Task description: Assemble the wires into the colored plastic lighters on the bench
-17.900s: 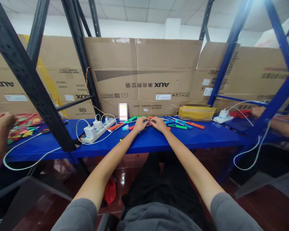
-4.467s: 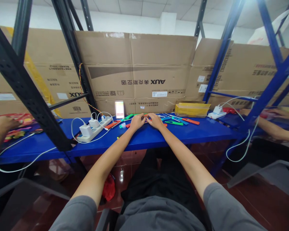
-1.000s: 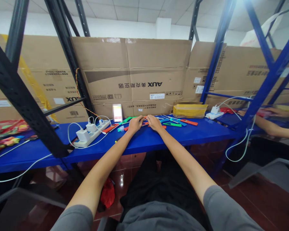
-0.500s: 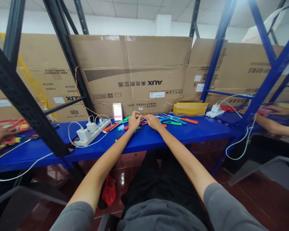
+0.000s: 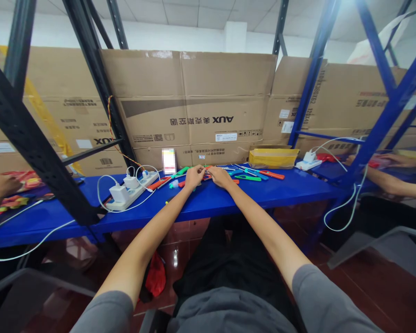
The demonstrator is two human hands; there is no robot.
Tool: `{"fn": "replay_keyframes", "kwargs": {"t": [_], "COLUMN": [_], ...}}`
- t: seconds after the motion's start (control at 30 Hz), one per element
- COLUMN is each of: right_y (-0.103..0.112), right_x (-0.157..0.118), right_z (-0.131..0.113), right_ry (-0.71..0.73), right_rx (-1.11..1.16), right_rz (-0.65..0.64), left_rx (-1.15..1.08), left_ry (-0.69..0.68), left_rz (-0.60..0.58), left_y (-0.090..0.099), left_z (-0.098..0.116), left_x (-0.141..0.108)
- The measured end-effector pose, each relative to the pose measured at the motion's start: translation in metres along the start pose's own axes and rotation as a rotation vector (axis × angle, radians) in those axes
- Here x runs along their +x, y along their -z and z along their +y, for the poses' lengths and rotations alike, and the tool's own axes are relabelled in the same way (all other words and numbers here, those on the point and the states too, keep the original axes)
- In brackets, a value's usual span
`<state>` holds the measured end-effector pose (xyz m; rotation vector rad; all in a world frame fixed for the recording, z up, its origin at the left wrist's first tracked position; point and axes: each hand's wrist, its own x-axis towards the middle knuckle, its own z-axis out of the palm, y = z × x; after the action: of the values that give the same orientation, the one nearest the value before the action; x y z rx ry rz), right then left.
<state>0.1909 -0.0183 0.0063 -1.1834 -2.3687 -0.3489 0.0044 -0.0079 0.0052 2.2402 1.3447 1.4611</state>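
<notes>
The left hand (image 5: 194, 178) and right hand (image 5: 222, 177) meet, fingers curled, among loose plastic-handled tools (image 5: 247, 178) on a blue bench (image 5: 263, 196), any grip hidden from view; one slip could scatter the pieces toward the power strip (image 5: 131, 187).

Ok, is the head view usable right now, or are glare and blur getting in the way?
Head view: glare washes out the top of the blue rack upright; wide-angle warping makes the black upright lean; a pixelated patch covers one spot; the orange-handled tool appears tiny.
</notes>
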Motion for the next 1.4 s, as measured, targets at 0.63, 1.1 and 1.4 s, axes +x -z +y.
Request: {"fn": "replay_keyframes", "kwargs": {"t": [0.63,1.1,1.4], "right_y": [-0.002,-0.004,-0.003], "right_x": [0.0,0.002,0.0], "right_z": [0.003,0.01,0.006], "right_ry": [-0.066,-0.117,-0.065], "right_rx": [-0.106,-0.085,0.017], "right_rz": [0.065,0.097,0.195], "left_rx": [-0.072,-0.067,-0.096], "left_ry": [-0.019,-0.053,-0.023], "left_rz": [-0.129,-0.106,-0.09], "left_y": [0.0,-0.005,-0.004], "left_z": [-0.006,-0.006,-0.007], "left_x": [0.004,0.005,0.006]}}
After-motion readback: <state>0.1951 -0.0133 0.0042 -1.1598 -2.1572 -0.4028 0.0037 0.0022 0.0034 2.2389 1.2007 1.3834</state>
